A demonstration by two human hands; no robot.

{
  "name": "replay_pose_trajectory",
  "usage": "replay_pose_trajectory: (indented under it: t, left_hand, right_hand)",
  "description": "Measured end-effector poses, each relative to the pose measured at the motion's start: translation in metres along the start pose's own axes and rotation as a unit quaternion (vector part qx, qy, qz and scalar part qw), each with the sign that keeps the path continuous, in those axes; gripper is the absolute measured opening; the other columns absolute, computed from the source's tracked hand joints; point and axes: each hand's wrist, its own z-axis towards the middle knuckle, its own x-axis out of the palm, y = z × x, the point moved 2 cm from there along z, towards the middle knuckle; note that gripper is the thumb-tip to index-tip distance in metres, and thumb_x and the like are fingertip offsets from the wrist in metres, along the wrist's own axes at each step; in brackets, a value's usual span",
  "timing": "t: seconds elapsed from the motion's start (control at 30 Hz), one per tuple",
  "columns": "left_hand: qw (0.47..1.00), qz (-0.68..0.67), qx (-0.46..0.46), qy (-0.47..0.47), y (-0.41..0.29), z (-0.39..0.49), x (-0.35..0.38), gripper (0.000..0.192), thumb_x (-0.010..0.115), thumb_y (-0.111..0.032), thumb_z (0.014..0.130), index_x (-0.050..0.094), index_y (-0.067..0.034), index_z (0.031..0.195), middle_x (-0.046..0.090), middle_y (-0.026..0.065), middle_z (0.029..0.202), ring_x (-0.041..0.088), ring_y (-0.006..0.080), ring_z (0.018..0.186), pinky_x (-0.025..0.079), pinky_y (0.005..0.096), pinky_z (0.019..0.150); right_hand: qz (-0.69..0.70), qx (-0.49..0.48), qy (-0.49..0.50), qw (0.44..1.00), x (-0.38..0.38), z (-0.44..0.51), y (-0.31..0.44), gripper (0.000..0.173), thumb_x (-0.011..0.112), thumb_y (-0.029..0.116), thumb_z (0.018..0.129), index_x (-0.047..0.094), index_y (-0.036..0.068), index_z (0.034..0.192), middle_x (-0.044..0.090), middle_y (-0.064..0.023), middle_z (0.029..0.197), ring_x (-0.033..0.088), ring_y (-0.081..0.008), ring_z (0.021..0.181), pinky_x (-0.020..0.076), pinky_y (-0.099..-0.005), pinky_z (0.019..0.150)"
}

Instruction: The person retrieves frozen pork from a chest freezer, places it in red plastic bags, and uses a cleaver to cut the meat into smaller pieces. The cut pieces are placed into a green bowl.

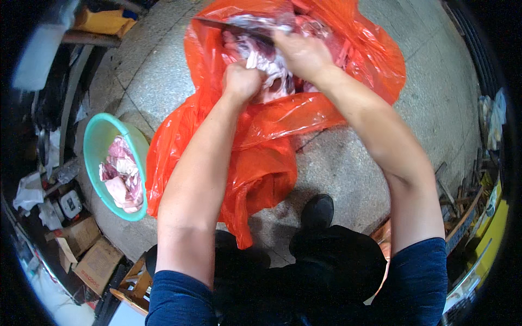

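Raw meat with pale fat (274,83) lies in a large red plastic bag (261,130) spread on the floor. My left hand (243,80) is closed on a pale flap of the meat. Just to its right, my right hand (304,53) is blurred and closed around what appears to be the handle of a knife; its dark, long blade (232,26) points left across the meat. The handle is mostly hidden by my fingers. At the left, a green plastic basin (91,179) holds several cut pieces of meat (122,175).
Cardboard boxes (98,265) and a white device with a dial (71,204) stand at the lower left. A wooden stool or chair (138,285) is beside my left leg. My dark shoe (318,212) rests below the bag. Assorted items line the right edge.
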Motion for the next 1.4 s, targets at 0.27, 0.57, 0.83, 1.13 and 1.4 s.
replay_pose_trajectory:
  t: [0.27, 0.57, 0.83, 1.13, 1.4]
  left_hand:
    - [0.999, -0.024, 0.019, 0.038, -0.002, -0.022, 0.006, 0.024, 0.065, -0.005, 0.07, 0.07, 0.001, 0.093, 0.069, 0.0079, 0.083, 0.064, 0.0165, 0.074, 0.051, 0.0317, 0.068]
    - [0.977, -0.204, -0.033, 0.048, 0.002, -0.037, -0.015, 0.023, 0.062, 0.0, 0.072, 0.068, 0.004, 0.094, 0.069, 0.0095, 0.085, 0.064, 0.0176, 0.067, 0.051, 0.0327, 0.063]
    - [0.955, -0.287, -0.072, 0.005, -0.008, -0.054, -0.028, 0.026, 0.059, -0.001, 0.078, 0.065, 0.005, 0.103, 0.068, 0.0109, 0.096, 0.066, 0.0206, 0.079, 0.053, 0.0323, 0.071]
    - [0.982, -0.169, 0.061, -0.057, -0.031, -0.099, -0.009, 0.021, 0.061, 0.003, 0.074, 0.068, 0.006, 0.094, 0.07, 0.0127, 0.083, 0.066, 0.0177, 0.072, 0.052, 0.0301, 0.066]
    - [0.95, -0.312, 0.01, 0.006, -0.037, -0.145, -0.071, 0.024, 0.059, 0.006, 0.076, 0.063, 0.007, 0.1, 0.069, 0.012, 0.089, 0.066, 0.0178, 0.073, 0.055, 0.0319, 0.07]
  right_hand:
    - [0.026, 0.085, 0.067, 0.994, 0.0, -0.023, -0.008, 0.015, 0.046, 0.02, 0.093, 0.048, 0.01, 0.104, 0.064, -0.0173, 0.08, 0.064, -0.038, 0.075, 0.0497, -0.0518, 0.064]
    - [-0.003, 0.101, 0.094, 0.99, 0.006, -0.058, -0.029, 0.03, 0.053, 0.019, 0.092, 0.047, 0.014, 0.121, 0.065, -0.0177, 0.084, 0.065, -0.0367, 0.078, 0.0501, -0.0491, 0.064]
    - [0.018, 0.083, 0.022, 0.996, 0.031, -0.055, -0.029, 0.022, 0.051, 0.014, 0.086, 0.047, 0.008, 0.107, 0.067, -0.0165, 0.09, 0.066, -0.0356, 0.085, 0.0522, -0.0517, 0.069]
    - [0.016, 0.066, -0.014, 0.998, 0.049, -0.048, -0.025, 0.016, 0.048, 0.014, 0.087, 0.046, 0.009, 0.103, 0.066, -0.0174, 0.086, 0.066, -0.0388, 0.078, 0.0522, -0.0517, 0.065]
    - [0.025, 0.049, -0.019, 0.998, 0.051, -0.077, -0.043, 0.018, 0.051, 0.023, 0.093, 0.046, 0.01, 0.104, 0.064, -0.019, 0.077, 0.063, -0.0405, 0.069, 0.0496, -0.0532, 0.06]
